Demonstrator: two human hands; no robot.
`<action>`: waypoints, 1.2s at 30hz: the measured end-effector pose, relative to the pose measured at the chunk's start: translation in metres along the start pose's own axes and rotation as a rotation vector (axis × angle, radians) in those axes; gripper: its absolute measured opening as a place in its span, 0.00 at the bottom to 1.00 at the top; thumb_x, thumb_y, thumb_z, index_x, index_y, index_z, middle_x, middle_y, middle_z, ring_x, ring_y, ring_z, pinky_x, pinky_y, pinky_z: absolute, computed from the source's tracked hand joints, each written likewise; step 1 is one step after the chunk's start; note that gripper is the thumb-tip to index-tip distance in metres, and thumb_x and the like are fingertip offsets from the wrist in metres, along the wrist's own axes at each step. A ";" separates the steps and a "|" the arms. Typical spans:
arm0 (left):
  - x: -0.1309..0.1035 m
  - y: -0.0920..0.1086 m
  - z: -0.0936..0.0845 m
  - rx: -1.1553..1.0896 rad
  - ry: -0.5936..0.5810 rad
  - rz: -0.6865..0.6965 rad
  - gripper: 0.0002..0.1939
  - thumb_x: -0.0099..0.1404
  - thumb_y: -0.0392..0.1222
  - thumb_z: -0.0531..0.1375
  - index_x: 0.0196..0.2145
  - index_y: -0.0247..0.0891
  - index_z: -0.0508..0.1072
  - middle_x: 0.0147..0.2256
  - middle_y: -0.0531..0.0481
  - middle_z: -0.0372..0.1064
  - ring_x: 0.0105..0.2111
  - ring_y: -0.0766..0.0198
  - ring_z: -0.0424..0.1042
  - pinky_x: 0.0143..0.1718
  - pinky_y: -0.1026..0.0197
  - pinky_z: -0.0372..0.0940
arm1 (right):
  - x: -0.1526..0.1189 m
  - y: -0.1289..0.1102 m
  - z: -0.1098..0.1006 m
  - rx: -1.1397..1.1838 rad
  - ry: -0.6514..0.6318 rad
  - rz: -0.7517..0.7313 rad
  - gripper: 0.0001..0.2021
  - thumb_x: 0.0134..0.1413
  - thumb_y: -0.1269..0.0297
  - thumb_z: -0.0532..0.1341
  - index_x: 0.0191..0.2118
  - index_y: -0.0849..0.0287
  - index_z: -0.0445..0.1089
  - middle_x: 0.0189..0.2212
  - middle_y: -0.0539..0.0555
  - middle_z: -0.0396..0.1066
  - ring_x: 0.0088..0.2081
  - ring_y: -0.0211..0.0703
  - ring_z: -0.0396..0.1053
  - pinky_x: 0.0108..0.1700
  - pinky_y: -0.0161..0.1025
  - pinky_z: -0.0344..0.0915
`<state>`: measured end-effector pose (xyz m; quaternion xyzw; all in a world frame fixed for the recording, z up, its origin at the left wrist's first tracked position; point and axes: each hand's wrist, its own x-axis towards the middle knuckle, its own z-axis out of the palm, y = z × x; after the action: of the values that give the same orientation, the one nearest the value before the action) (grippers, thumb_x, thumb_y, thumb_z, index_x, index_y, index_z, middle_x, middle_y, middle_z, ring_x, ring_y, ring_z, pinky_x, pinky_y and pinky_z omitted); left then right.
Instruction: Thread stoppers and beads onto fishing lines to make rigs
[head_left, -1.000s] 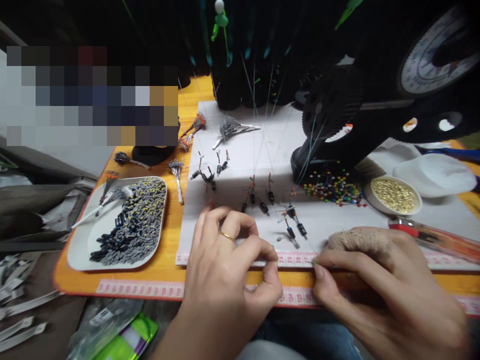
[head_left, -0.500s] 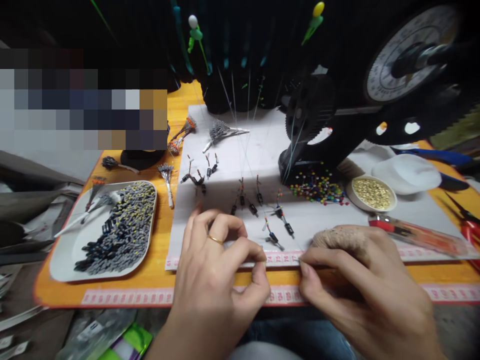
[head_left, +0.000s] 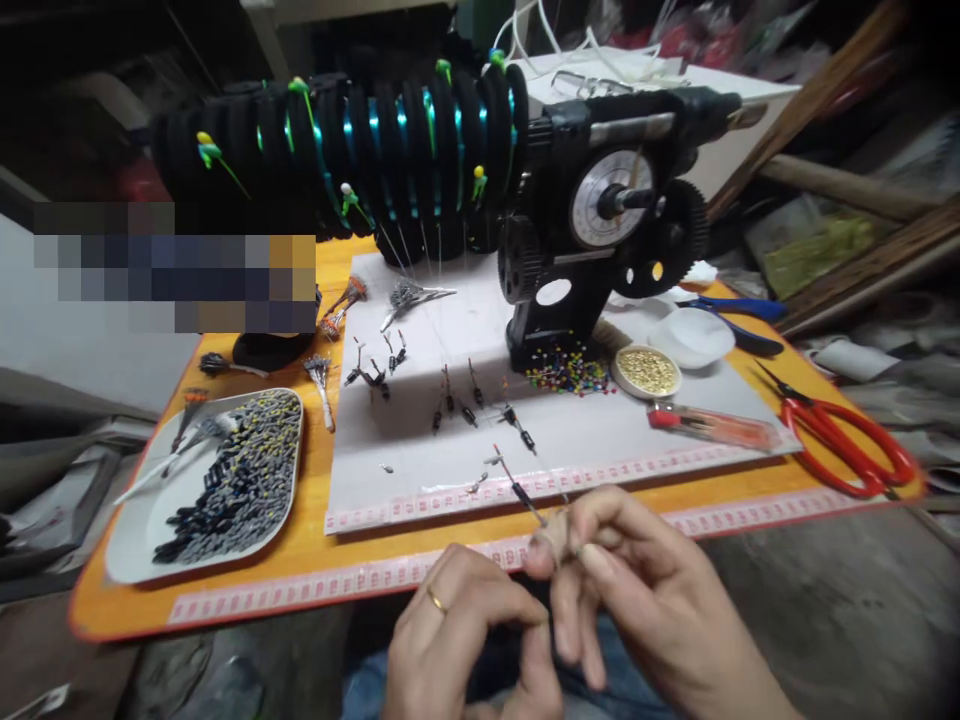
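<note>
Red-handled scissors [head_left: 817, 413] near the blue-handled pliers [head_left: 741, 309]

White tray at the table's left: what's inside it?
Inside the white tray are many grey pieces, some yellow-marked, black pieces toward the near side, and a grey-headed bundle. The pile covers the floor beneath it, so anything underneath can't be seen.

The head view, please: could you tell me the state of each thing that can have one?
Left hand, fingers pinched together
Right hand, fingers pinched, contents unclear
White tray, partly filled
Round dish, filled with gold-coloured pieces
Coloured pins, loosely heaped
Red-handled scissors, lying flat
Blue-handled tool, handles apart
</note>
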<state>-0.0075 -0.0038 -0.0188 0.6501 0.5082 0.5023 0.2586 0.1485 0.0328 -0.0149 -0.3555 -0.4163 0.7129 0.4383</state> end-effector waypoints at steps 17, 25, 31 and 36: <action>0.046 0.021 0.025 -1.025 -0.019 -0.741 0.15 0.59 0.50 0.72 0.26 0.35 0.79 0.19 0.55 0.67 0.16 0.79 0.53 0.19 0.75 0.50 | -0.018 0.006 0.014 0.375 -0.051 0.141 0.16 0.59 0.53 0.68 0.34 0.59 0.65 0.21 0.47 0.73 0.17 0.25 0.66 0.23 0.22 0.62; 0.037 0.017 0.014 -0.884 -0.079 -0.602 0.12 0.68 0.49 0.64 0.33 0.39 0.82 0.28 0.52 0.68 0.26 0.73 0.63 0.28 0.71 0.61 | -0.015 0.005 0.013 0.391 -0.073 0.154 0.16 0.61 0.53 0.66 0.34 0.60 0.63 0.23 0.48 0.74 0.16 0.28 0.68 0.20 0.24 0.61; 0.028 0.014 0.000 -0.611 -0.161 -0.417 0.10 0.66 0.48 0.65 0.38 0.42 0.84 0.35 0.47 0.71 0.34 0.65 0.71 0.36 0.66 0.68 | -0.018 0.006 0.009 0.332 -0.071 0.173 0.16 0.62 0.53 0.66 0.34 0.59 0.62 0.22 0.47 0.74 0.17 0.29 0.69 0.20 0.25 0.65; 0.032 0.011 -0.006 -0.423 -0.223 -0.146 0.14 0.60 0.28 0.67 0.41 0.44 0.83 0.34 0.48 0.78 0.35 0.62 0.78 0.38 0.63 0.74 | -0.017 0.004 0.003 0.223 -0.101 0.176 0.17 0.62 0.52 0.66 0.33 0.57 0.60 0.19 0.47 0.73 0.19 0.31 0.72 0.22 0.26 0.66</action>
<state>-0.0096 0.0210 0.0053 0.5947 0.4055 0.5026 0.4789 0.1509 0.0154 -0.0151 -0.3034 -0.3234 0.8072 0.3896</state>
